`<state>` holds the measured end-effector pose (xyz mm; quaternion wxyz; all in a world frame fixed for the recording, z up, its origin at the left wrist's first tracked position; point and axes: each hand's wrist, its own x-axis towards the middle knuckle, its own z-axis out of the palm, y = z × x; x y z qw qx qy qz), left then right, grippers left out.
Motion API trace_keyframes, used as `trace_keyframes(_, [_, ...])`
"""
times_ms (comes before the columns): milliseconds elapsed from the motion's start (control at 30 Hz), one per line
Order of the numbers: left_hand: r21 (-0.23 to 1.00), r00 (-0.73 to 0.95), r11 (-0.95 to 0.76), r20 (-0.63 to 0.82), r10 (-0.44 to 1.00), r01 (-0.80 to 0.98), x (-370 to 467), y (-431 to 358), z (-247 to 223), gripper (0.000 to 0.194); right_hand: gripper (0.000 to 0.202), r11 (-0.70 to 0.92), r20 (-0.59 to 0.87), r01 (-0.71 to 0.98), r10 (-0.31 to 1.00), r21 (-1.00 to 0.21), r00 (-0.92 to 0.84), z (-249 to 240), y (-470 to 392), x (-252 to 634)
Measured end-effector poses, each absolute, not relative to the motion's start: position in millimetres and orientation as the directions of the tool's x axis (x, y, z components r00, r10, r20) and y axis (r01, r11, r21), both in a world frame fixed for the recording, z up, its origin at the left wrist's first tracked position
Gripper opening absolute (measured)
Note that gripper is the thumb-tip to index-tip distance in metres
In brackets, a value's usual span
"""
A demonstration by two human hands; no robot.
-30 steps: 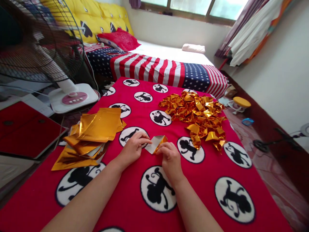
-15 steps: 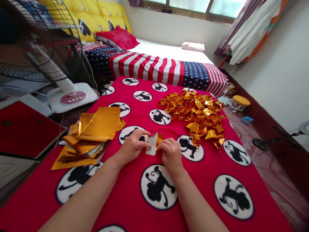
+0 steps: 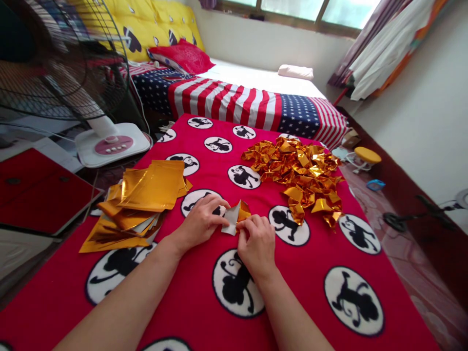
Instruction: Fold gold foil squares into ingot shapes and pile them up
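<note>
Compared with a second ago, the folded paper (image 3: 231, 220) is showing a narrower pale face and more gold. It is lying on the red cloth (image 3: 292, 292), creased, grey-white left, shiny gold right, its peak pointing toward the bed (image 3: 252, 74); fingers are hiding its long axis. The left hand (image 3: 203, 217) is pinching its left edge, the right hand (image 3: 258, 239) its near right corner.
</note>
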<state>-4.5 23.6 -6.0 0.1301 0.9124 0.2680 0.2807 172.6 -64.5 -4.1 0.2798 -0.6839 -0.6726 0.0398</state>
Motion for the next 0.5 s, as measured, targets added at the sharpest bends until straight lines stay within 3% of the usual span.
trace_keyframes(200, [0.381,0.706,-0.825,0.437,0.558,0.417,-5.0,22.4,-5.2,0.031,0.005,0.035,0.286,0.898,0.953,-0.438,0.102,-3.8,-63.2,171.7])
trace_keyframes(500, [0.456,0.705,-0.804,0.418,0.573,0.383,-7.1,22.4,-0.5,0.033,0.014,0.073,0.264,0.873,0.962,-0.483,0.065,-2.2,-70.0,175.9])
